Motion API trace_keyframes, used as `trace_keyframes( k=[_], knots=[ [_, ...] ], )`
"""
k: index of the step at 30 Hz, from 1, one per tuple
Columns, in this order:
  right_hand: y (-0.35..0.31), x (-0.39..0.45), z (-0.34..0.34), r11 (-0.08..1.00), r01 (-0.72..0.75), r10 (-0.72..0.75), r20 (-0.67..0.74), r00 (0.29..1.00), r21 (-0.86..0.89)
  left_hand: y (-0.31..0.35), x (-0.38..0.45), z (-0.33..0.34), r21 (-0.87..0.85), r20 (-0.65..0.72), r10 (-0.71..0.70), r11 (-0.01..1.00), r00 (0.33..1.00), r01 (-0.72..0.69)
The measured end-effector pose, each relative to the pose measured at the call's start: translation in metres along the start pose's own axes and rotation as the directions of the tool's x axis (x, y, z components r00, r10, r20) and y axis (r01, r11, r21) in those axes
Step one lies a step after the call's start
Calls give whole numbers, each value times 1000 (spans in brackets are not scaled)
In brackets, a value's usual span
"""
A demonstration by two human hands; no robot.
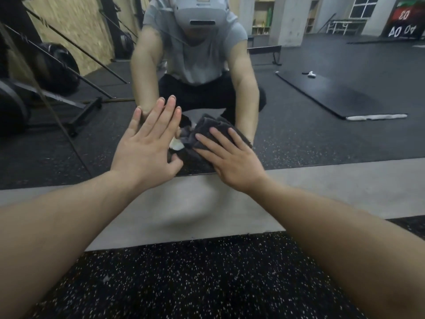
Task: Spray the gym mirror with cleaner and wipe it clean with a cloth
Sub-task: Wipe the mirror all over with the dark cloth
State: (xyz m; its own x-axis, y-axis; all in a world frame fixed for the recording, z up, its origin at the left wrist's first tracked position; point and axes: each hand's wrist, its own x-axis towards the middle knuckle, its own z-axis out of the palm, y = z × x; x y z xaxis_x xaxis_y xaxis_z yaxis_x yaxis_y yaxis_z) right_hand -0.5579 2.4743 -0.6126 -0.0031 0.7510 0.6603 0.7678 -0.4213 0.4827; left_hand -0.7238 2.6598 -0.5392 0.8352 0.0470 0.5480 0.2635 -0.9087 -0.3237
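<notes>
The gym mirror (322,139) fills the upper half of the view and reaches down to a grey ledge. My right hand (232,157) presses a dark grey cloth (207,127) flat against the glass near the mirror's bottom edge, fingers spread and straight. My left hand (147,143) lies flat on the glass just left of the cloth, fingers straight and together, holding nothing. A small white patch (176,145) shows between the two hands; I cannot tell what it is. No spray bottle is in view.
A grey concrete ledge (333,187) runs under the mirror. Black speckled rubber floor (207,279) lies below it. The mirror reflects a crouching person, barbell plates at left, a black mat at right and a low bench behind.
</notes>
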Motion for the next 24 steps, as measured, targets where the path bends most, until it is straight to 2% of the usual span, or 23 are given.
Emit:
trace_keyframes(
  k=[2,5,10,12,14,19,22,24],
  knots=[
    [32,-34,-3,998,-55,55,-6,998,-32,0,0,0,7,2,-9,1000,1000,9],
    [74,-87,-8,968,-232,230,-33,973,-93,1,2,1,27,0,-11,1000,1000,11],
    [87,-108,-8,931,-358,360,15,933,-70,3,2,2,29,0,-8,1000,1000,8],
    [76,-97,-3,958,-279,281,26,959,-64,3,2,2,26,1,-3,1000,1000,3],
    [62,-77,3,993,-93,98,68,993,-69,3,2,2,30,1,-3,1000,1000,2],
    [-10,4,8,966,237,-228,90,969,-102,2,1,3,25,-31,8,1000,999,-8],
    [-37,26,11,942,301,-284,128,950,-146,1,1,3,20,-32,13,1000,999,-12],
    [-33,25,10,923,339,-315,148,937,-181,0,1,2,16,-21,12,1000,1000,-12]
  ],
)
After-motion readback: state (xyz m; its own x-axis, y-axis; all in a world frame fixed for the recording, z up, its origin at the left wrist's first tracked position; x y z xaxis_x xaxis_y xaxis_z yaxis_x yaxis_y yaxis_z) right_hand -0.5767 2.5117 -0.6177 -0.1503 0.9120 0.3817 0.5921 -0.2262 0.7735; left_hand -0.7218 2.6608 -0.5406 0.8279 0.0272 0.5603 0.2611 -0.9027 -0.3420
